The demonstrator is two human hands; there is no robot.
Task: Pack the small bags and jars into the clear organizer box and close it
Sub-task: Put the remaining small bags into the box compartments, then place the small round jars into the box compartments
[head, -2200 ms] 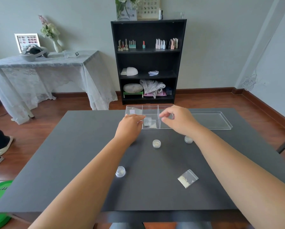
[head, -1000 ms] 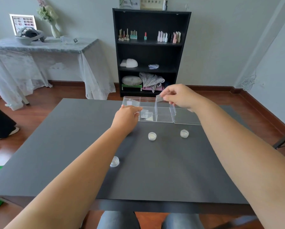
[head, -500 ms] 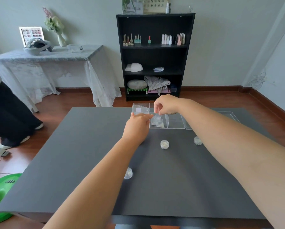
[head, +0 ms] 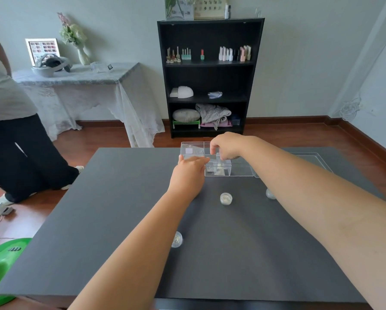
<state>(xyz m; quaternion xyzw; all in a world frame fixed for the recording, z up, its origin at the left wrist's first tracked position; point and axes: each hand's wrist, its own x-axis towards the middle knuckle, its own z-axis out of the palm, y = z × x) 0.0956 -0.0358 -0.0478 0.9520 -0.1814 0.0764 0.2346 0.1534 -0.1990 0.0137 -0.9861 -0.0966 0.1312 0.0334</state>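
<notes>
Three small round clear jars wait outside on the dark grey table [head: 102, 209]: one near our left forearm [head: 177, 239], one in the middle [head: 226, 198], one half hidden by our right arm [head: 270, 193]. Our left hand [head: 187, 174], fingers together, steadies the clear plastic organizer box [head: 241, 172]. Our right hand [head: 226, 146] pinches a small clear bag [head: 218, 158] over a compartment holding bags already. The flat clear lid [head: 315, 158] lies beside, so closing remains.

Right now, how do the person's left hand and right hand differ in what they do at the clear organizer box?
The left hand rests low against the front left part of the clear organizer box, fingers on its wall; the right hand is raised above the middle compartments. The left hand holds nothing that I can see; the right hand pinches a small clear bag and lowers it in. Both are at the box.
</notes>
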